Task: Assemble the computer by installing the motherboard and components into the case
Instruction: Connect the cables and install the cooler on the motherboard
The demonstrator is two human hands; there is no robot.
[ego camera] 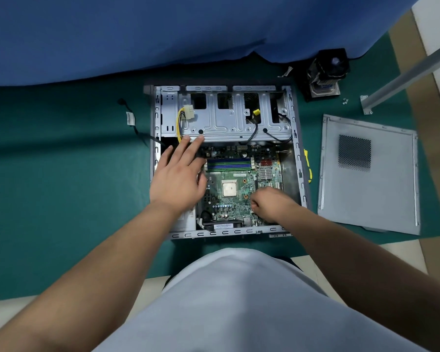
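An open grey metal computer case (pixel 297 158) lies flat on a dark green mat-covered surface (pixel 61 174), and a green rectangular motherboard (pixel 235 185) sits inside it, below the silver drive cage (pixel 235 118). The left hand (pixel 179 177) is spread wide, its straight fingers reaching over the motherboard's upper left edge toward the bottom of the drive cage; it covers the board's left side. The right hand (pixel 268 203) is over the motherboard's lower right corner with its fingers curled under; whether it pinches anything cannot be told. The square silver processor (pixel 229 188) lies between the two hands, with the blue and green memory slots (pixel 230 164) just above it. A grey perforated side panel (pixel 368 174) lies on the surface to the right of the case, and a black cooler fan (pixel 327 72) stands beyond it, near a blue cloth (pixel 163 34).
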